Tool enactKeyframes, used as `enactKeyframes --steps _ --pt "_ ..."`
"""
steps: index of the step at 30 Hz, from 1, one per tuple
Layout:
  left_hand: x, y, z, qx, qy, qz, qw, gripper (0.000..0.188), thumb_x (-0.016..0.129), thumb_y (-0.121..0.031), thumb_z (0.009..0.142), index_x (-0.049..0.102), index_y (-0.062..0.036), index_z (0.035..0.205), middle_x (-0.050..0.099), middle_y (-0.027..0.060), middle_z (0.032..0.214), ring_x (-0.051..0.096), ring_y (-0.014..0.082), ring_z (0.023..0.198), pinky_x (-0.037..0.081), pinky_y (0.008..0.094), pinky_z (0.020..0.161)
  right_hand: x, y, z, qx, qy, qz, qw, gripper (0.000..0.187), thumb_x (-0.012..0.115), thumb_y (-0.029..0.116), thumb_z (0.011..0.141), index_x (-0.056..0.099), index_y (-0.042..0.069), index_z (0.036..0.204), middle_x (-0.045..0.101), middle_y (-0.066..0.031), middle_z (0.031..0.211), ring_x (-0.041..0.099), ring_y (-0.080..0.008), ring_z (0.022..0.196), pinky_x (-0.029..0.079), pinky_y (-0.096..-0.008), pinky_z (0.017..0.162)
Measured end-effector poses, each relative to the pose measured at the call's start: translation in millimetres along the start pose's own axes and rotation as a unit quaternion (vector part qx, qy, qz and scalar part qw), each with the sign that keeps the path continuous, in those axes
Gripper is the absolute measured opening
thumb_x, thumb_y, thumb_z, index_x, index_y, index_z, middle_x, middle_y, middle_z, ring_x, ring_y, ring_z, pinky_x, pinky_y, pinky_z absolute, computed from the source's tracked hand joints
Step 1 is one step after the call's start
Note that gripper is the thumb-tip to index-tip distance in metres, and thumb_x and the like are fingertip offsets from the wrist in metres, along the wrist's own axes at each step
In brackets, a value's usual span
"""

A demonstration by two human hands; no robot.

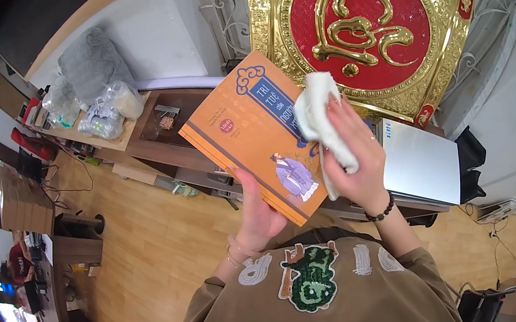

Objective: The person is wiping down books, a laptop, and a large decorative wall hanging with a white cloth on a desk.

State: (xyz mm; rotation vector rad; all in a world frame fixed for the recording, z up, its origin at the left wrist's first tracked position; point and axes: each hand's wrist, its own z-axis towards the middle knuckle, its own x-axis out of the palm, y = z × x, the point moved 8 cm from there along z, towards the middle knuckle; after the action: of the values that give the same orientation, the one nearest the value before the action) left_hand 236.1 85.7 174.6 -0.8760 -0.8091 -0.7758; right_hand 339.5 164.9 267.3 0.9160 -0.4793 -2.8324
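Note:
An orange book point(238, 134) with a blue title panel and a purple-robed figure on its cover is held up, tilted, in front of me. My left hand point(258, 210) grips its lower left edge, the thumb on the near side and the other fingers hidden behind it. A second orange edge shows along the book's left and lower sides; whether it is another book I cannot tell. My right hand point(355, 155) holds a bunched white cloth point(318, 110) against the cover's right side, the fingers pressed over it.
Behind the book leans a gold-framed red plaque point(366, 91). A silver laptop point(424, 162) lies to the right on the wooden desk point(162, 151). Plastic-wrapped items point(102, 119) and a grey cushion-like bundle point(95, 65) stand left. Stacked cardboard point(22, 202) and a seated person point(18, 263) are at far left.

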Motion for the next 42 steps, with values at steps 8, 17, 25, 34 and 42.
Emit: enactKeyframes --steps 8,17,25,34,42 --pt "12 -10 -8 -0.034 -0.132 0.212 0.968 0.081 0.027 -0.068 0.093 0.022 -0.0107 0.15 0.037 0.0092 0.148 0.038 0.026 0.136 0.034 0.0429 0.111 21 33 -10 -0.137 0.111 0.075 0.981 0.051 0.068 0.015 0.075 0.061 0.008 0.125 0.055 -0.0133 0.135 0.045 -0.0368 0.131 0.036 -0.0485 0.109" --pt "35 -2 -12 -0.131 -0.104 0.311 0.936 0.115 0.027 -0.087 0.07 0.002 -0.0123 0.154 0.013 0.0073 0.159 0.02 0.0232 0.144 0.021 0.0421 0.117 37 42 -8 -0.006 0.099 0.165 0.981 0.095 0.076 0.024 0.073 0.024 0.001 0.149 0.029 -0.0289 0.149 0.015 -0.0489 0.142 0.011 -0.0499 0.117" --pt "48 -28 4 -0.013 -0.025 0.704 0.71 0.082 0.06 -0.038 0.091 0.016 -0.009 0.153 -0.01 0.0242 0.157 -0.014 0.0311 0.146 -0.004 0.0439 0.116 39 -36 -38 0.375 0.032 0.466 0.801 0.058 0.073 0.007 0.075 0.048 -0.001 0.127 0.062 -0.009 0.115 0.061 -0.0172 0.106 0.05 -0.0316 0.09" --pt "9 -26 -15 -0.139 -0.103 0.405 0.898 0.058 0.073 -0.003 0.081 0.046 0.0008 0.132 0.058 0.0075 0.125 0.054 0.0143 0.117 0.046 0.0325 0.098 4 -57 -44 0.43 -0.118 0.485 0.752 0.061 0.068 0.003 0.077 0.044 -0.004 0.133 0.061 -0.0118 0.119 0.061 -0.0206 0.108 0.048 -0.0347 0.094" --pt "9 -22 4 -0.091 -0.069 0.461 0.88 0.053 0.077 -0.003 0.076 0.054 0.0012 0.123 0.064 0.0073 0.117 0.06 0.0124 0.107 0.047 0.0306 0.095 4 18 -26 -0.078 0.159 -0.067 0.982 0.055 0.072 0.03 0.078 0.059 0.01 0.128 0.051 -0.0111 0.139 0.037 -0.0353 0.137 0.025 -0.0506 0.114"
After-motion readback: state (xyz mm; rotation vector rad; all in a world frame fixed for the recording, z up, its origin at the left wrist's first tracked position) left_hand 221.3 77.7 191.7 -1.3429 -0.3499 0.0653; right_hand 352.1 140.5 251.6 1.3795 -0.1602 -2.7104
